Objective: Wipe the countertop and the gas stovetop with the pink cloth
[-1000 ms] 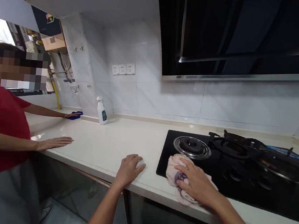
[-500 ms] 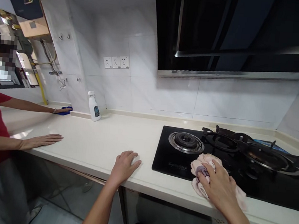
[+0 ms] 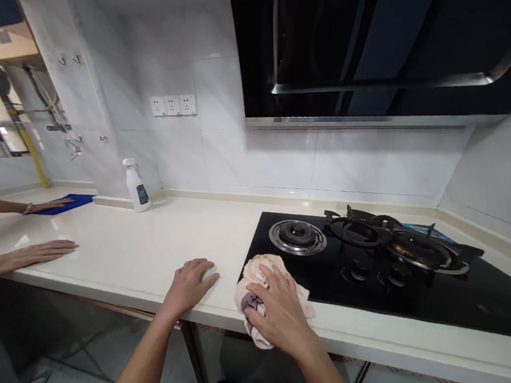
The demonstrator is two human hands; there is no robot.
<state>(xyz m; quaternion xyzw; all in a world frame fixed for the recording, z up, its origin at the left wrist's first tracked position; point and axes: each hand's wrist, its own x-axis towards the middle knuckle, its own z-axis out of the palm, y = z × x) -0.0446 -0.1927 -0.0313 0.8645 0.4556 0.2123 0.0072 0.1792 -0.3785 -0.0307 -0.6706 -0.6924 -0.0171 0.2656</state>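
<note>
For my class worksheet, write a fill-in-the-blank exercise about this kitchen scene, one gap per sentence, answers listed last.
The right hand presses a ____ rag at the hob's front left corner.
The left hand lies flat on the ____.
The co-worker's far hand rests on a ____ cloth.
The spray bottle stands ____ near the wall.
Missing words: pink, countertop, blue, upright.

Pale pink crumpled cloth (image 3: 253,271): middle covered by right hand (image 3: 277,314); grip under palm not discernible. Flat blue cloth (image 3: 79,200): part hidden under co-worker's far hand (image 3: 52,204); co-worker cut off at left edge past forearms. White spray bottle (image 3: 136,185): label unreadable, too small. Black glass hob (image 3: 408,293) runs off right edge.
</note>
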